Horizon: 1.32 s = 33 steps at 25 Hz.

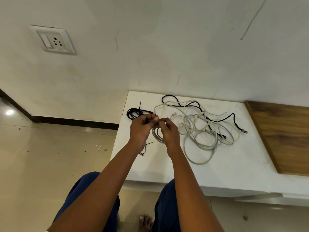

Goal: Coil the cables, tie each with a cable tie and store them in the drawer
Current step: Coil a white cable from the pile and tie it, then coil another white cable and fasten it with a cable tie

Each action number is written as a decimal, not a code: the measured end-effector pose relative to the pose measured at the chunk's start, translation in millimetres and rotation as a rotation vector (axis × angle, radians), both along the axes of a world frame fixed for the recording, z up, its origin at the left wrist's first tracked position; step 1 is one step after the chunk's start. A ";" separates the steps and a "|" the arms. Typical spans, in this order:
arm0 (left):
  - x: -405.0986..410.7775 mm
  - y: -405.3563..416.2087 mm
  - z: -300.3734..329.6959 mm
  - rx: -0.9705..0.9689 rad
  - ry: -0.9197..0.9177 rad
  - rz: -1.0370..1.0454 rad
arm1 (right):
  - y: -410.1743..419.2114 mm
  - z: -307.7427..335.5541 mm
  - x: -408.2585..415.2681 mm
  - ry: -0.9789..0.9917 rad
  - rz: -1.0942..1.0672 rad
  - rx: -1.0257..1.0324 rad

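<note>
We reach both forearms out over the white table; our left hand and right hand pinch a black cable tie atop the grey coil, tangled cables beyond

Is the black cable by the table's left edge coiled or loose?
Coiled: the black cable lies in a tight ring on the table, a tie's tail sticking up.

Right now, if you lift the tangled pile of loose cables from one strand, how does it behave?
The tangled pile would likely come up floppy: its white and black strands lie in slack, crossing loops. Since the strands interlock, pulling one would probably drag several others across the white tabletop. It looks light for its spread, all thin cords, and unlikely to roll.
</note>
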<state>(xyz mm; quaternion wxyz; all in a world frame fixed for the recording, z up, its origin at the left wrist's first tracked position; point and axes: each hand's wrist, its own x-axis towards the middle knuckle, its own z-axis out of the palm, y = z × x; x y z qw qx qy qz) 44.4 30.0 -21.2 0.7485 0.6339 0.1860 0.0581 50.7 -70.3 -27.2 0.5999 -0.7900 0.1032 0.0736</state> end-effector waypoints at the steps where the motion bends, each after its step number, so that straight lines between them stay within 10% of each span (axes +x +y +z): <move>1: 0.0 1.8 -1.4 -0.017 -0.008 -0.020 | -1.3 -0.2 0.2 0.032 0.004 0.060; 9: 9.3 17.3 -7.0 0.242 0.235 -0.043 | -5.9 -4.7 7.2 0.277 -0.244 0.683; 14: 5.1 15.5 -6.5 -0.065 0.394 -0.220 | 0.7 -10.5 14.6 0.365 -0.292 0.960; 25: 31.7 25.6 -34.3 0.250 0.245 0.064 | 4.8 -35.3 30.1 0.134 -0.172 0.175; 33: 31.6 17.7 -43.1 0.933 0.207 -0.081 | -3.9 -36.1 33.9 0.049 -0.078 -0.049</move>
